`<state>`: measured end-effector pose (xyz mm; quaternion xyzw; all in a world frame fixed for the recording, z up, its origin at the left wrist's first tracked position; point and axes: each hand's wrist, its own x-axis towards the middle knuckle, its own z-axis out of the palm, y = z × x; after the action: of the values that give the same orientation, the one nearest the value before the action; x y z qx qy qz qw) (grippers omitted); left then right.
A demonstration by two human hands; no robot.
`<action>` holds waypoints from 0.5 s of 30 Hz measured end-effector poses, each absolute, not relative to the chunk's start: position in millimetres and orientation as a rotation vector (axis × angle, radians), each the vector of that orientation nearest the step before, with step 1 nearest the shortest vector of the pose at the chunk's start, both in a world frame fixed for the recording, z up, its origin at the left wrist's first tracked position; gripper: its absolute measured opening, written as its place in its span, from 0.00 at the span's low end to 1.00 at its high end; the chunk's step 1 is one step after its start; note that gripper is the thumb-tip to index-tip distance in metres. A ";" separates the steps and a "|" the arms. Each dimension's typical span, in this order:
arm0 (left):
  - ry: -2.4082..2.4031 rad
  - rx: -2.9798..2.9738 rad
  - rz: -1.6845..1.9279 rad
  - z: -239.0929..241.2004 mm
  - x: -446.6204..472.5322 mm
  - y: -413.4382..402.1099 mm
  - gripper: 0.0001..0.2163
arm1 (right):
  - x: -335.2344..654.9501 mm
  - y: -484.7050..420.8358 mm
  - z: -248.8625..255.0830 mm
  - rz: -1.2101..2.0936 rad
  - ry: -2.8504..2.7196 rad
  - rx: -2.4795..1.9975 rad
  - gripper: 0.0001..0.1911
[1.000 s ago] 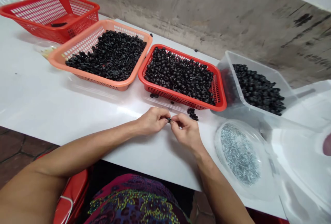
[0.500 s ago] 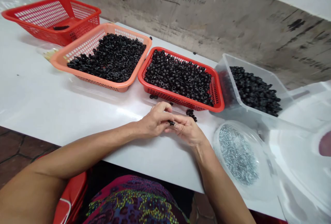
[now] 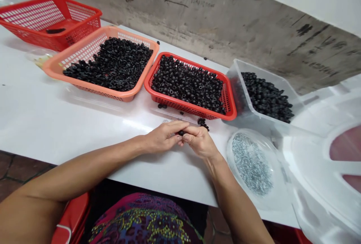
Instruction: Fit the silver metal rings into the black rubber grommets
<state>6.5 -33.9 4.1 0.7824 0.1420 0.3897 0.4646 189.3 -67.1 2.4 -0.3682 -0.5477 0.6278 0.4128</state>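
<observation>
My left hand (image 3: 163, 137) and my right hand (image 3: 199, 141) meet over the white table (image 3: 42, 108), fingertips pressed together on a small black ring part (image 3: 181, 132). Both hands are closed in a pinch around it. A few loose black parts (image 3: 202, 123) lie just beyond my right hand, in front of the red basket (image 3: 230, 105) full of black rings. A round clear dish of small silver metal pieces (image 3: 249, 163) sits right of my right wrist.
An orange basket (image 3: 58, 61) heaped with black parts stands at the back left, with a nearly bare red basket (image 3: 34, 11) behind it. A clear tub (image 3: 234, 71) of black parts and white plastic lids (image 3: 324, 168) fill the right. A concrete wall runs behind.
My fingers have closed tighter over the black part, and my hands shifted slightly left in the picture as the view turned right, showing more of the white lids.
</observation>
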 end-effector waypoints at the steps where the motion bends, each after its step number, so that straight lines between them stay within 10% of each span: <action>1: 0.347 1.934 0.947 4.8 6.3 -33.7 0.12 | 190.2 -67.6 2.0 1.574 -1.400 -0.943 0.15; 15: 0.584 1.914 0.988 -1.2 2.4 -26.8 0.10 | 180.3 -75.3 25.1 1.397 -1.446 -1.214 0.10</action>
<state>2.4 -26.8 -1.2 0.7704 0.2350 0.3976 0.4395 180.3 -75.3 25.1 -0.4768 -0.5678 0.5487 0.3862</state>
